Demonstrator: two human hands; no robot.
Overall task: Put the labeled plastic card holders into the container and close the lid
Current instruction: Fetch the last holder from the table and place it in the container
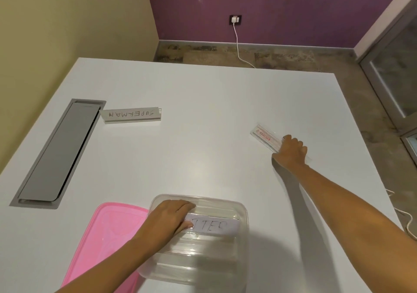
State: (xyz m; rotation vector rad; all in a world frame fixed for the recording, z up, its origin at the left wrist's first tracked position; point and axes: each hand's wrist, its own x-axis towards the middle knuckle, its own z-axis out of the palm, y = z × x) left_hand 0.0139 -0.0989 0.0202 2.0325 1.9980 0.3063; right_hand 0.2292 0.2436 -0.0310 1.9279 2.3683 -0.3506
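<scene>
A clear plastic container stands open at the near edge of the white table. Inside it lie several clear card holders; the top one has a handwritten label. My left hand reaches into the container and grips that holder's left end. A pink lid lies flat to the container's left. My right hand is far right on the table, fingers closed over one end of a clear card holder with red print. Another holder, labelled SUPERMAN, stands at the far left.
A grey cable hatch is set into the white table at the left. Beyond the far edge are a stone floor, a purple wall with a socket and a white cable. A glass door frame stands at the right.
</scene>
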